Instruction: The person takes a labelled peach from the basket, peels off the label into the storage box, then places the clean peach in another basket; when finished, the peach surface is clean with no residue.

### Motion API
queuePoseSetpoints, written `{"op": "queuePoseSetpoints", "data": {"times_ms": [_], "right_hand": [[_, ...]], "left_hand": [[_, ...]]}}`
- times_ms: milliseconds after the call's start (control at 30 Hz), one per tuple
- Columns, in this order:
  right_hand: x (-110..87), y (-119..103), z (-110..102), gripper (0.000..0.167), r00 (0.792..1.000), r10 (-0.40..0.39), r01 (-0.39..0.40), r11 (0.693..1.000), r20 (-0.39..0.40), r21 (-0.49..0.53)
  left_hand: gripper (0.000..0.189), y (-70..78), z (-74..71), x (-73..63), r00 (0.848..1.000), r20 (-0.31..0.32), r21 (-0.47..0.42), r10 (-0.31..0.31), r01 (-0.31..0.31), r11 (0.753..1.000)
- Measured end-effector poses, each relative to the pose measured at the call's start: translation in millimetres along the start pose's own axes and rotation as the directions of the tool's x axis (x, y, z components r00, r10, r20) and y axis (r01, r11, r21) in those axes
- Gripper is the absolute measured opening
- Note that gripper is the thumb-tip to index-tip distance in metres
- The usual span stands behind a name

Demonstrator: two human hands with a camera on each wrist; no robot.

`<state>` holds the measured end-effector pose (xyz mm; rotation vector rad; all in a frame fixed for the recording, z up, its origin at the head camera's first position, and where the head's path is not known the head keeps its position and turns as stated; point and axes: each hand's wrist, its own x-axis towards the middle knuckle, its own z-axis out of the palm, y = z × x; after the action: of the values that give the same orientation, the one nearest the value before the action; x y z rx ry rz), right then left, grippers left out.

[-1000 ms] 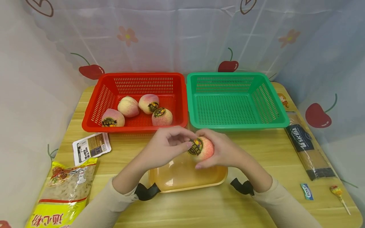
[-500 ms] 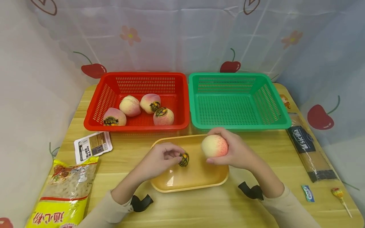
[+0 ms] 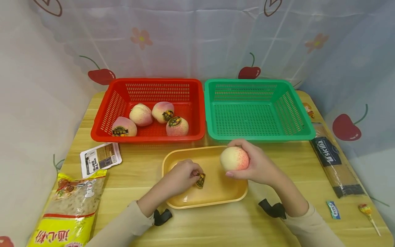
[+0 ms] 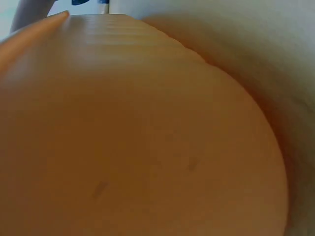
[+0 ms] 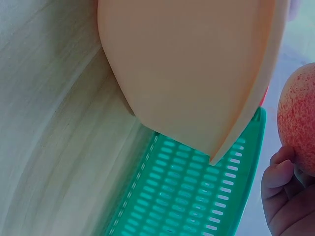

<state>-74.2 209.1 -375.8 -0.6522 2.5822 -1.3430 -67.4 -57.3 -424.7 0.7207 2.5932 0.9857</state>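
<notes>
Gripping a peach (image 3: 231,158) in the right hand (image 3: 257,163), above the right part of the yellow tray (image 3: 222,192), with the thumb on the near side and the fingers curling around the far side. Showing pale skin on the peach, going to red speckles near the palm. Pinching a dark sticker (image 3: 201,180) between the bent fingertips of the left hand (image 3: 180,178), over the middle of the tray (cannot tell if touching its floor).

Seeing, behind the tray to the left, a red basket (image 3: 148,139) with four peaches (image 3: 141,115), three with dark labels; behind it to the right, a green basket (image 3: 259,138). Seeing also, left of the tray, a white packet (image 3: 100,159) and a yellow bag (image 3: 71,206); well to its right, a long packet (image 3: 334,161), a small blue packet (image 3: 333,210) and a lollipop (image 3: 366,210).
</notes>
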Motion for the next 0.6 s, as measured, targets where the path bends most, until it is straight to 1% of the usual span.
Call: {"op": "queuePoseSetpoints", "data": {"times_ms": [167, 267, 367, 467, 600], "right_hand": [[-0.5, 1.6, 0.0, 0.066, 1.000, -0.009, 0.009, 1.000, -0.010, -0.004], [-1.0, 4.0, -0.2, 0.065, 1.000, -0.016, 0.016, 1.000, -0.020, -0.005], [-2.6, 7.2, -1.4, 0.064, 0.999, -0.031, 0.031, 1.000, -0.044, 0.005], [-5.5, 9.9, -4.6, 0.065, 0.995, -0.052, 0.053, 0.999, -0.082, 0.007], [-9.4, 10.5, -12.9, 0.069, 0.985, -0.082, 0.082, 0.997, -0.149, -0.002]], "left_hand": [[0.009, 3.4, 1.3, 0.6, 1.000, 0.020, 0.094, 0.001, -0.003, 0.996], [0.015, 5.8, 1.0, -1.7, 1.000, 0.009, 0.131, 0.000, -0.002, 0.991], [0.021, 10.8, -3.0, -5.5, 1.000, -0.023, 0.155, 0.012, -0.009, 0.988], [0.027, 24.6, -15.9, -10.8, 0.998, -0.054, 0.150, 0.030, -0.022, 0.988], [0.033, 48.4, -41.2, -13.4, 0.991, -0.107, 0.151, 0.082, -0.065, 0.986]]}}
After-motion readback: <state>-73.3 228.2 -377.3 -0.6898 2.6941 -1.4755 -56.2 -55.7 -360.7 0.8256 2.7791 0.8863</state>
